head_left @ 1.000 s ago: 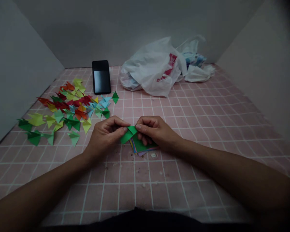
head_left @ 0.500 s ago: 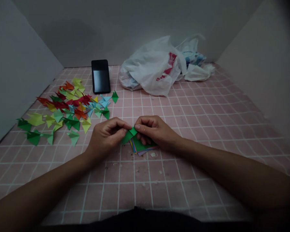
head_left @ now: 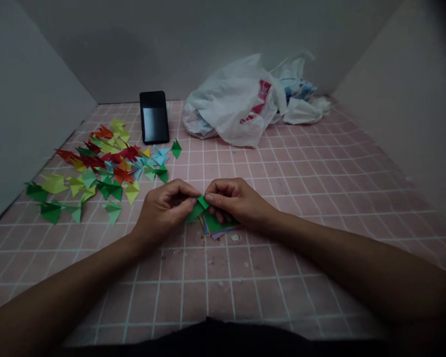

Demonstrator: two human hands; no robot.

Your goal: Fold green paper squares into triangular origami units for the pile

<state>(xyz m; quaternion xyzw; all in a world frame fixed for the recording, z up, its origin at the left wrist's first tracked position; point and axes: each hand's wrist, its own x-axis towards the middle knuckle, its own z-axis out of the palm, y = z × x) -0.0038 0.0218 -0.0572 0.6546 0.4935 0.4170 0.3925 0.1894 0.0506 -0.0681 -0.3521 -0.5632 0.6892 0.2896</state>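
A small folded piece of green paper (head_left: 196, 212) is pinched between my two hands, above the table's middle. My left hand (head_left: 167, 206) grips its left side between thumb and fingers. With thumb and forefinger, my right hand (head_left: 234, 201) holds the upper right corner, where a small flap shows. Under my right hand lies a stack of coloured paper squares (head_left: 219, 225), green on top, with blue, yellow and purple edges sticking out below. The fingers hide part of both the folded piece and the stack.
Folded paper figures (head_left: 109, 188) in several colours lie spread at the left. Behind them a black phone (head_left: 154, 119) leans upright. A white plastic bag (head_left: 238, 101) and a blue-and-white packet (head_left: 299, 89) stand at the back, before the wall. The tablecloth (head_left: 319, 173) is a pink grid.
Almost nothing differs. Both hands keep their pinch on the green paper, with only a slight shift of the fingertips at its top corner.
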